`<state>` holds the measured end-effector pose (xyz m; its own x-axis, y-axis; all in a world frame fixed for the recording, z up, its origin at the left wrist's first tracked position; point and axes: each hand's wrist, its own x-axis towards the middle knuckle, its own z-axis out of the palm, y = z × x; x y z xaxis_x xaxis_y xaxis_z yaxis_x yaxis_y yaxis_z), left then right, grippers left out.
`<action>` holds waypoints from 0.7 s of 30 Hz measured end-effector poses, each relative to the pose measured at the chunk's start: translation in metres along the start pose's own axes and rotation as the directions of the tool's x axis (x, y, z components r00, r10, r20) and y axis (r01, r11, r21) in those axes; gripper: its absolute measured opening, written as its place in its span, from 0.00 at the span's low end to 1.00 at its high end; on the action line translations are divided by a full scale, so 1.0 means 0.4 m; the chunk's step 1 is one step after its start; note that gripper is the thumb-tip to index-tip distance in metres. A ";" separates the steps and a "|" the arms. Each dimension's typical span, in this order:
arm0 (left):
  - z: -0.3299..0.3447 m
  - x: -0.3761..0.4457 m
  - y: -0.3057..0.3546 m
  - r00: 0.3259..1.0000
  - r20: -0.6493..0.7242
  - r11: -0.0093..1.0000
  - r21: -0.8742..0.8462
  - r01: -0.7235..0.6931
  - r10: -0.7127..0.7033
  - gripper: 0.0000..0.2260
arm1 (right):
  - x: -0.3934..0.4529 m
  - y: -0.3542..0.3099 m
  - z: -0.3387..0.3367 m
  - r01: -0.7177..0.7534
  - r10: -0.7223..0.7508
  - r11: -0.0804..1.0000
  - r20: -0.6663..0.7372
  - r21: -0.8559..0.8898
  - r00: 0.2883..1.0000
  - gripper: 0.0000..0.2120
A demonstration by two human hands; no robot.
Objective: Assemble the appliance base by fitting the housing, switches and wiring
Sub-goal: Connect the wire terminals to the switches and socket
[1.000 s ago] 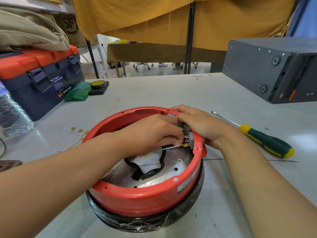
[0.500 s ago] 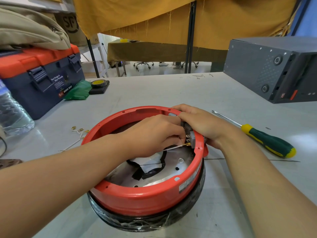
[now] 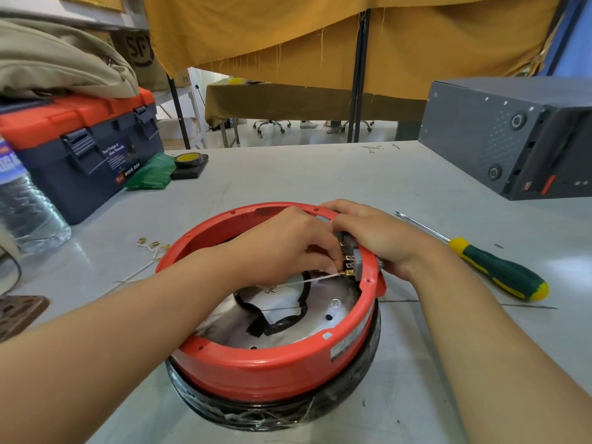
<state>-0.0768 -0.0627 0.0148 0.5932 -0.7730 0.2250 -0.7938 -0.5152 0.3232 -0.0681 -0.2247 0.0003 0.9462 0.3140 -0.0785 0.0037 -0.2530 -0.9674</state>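
Observation:
A round red housing [image 3: 269,370] stands upside down on a black wrapped base [image 3: 275,415] in front of me. A grey switch [image 3: 354,262] with brass terminals sits in the housing's right wall. My left hand [image 3: 288,248] reaches inside the ring and pinches a white wire [image 3: 315,278] whose brass connector meets the switch's lowest terminal. My right hand [image 3: 381,238] grips the rim and the switch from outside. Black taped wiring [image 3: 282,318] lies on the silver plate inside the housing.
A green-and-yellow screwdriver [image 3: 493,270] lies right of the housing. Loose brass connectors with white wire [image 3: 153,245] lie to the left. A blue and orange toolbox [image 3: 83,149], a water bottle [image 3: 28,206], a tape roll [image 3: 189,160] and a grey computer case [image 3: 512,136] stand further off.
Both hands stay at the switch with only slight finger shifts. The wire connector remains at the lowest terminal.

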 end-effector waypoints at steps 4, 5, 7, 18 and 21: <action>-0.024 -0.002 0.003 0.973 -0.099 0.974 -0.115 0.197 -0.209 0.04 | 0.001 0.001 -0.006 0.019 -0.020 0.999 0.028 0.032 0.999 0.16; -0.035 -0.002 0.002 0.954 -0.133 0.956 -0.161 0.246 -0.268 0.05 | 0.002 0.003 -0.007 0.031 -0.032 0.999 0.033 0.035 0.999 0.16; -0.062 -0.006 -0.002 0.933 -0.128 0.922 -0.247 0.297 -0.335 0.06 | 0.003 0.005 -0.010 0.054 -0.056 0.998 0.047 0.033 0.997 0.16; -0.123 -0.220 -0.123 0.645 -0.390 0.749 -0.436 0.499 -0.657 0.09 | 0.010 0.009 -0.020 0.038 -0.037 0.999 -0.059 0.012 0.998 0.15; -0.114 -0.272 -0.176 0.569 -0.375 0.681 -0.437 0.587 -0.732 0.11 | 0.007 0.005 -0.018 0.052 -0.049 0.999 -0.112 0.018 0.993 0.14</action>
<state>-0.0794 0.0746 0.0096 0.9686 0.0763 0.2366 -0.1336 -0.6431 0.7541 -0.0631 -0.2307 0.0000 0.9751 0.2219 -0.0034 0.0467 -0.2202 -0.9743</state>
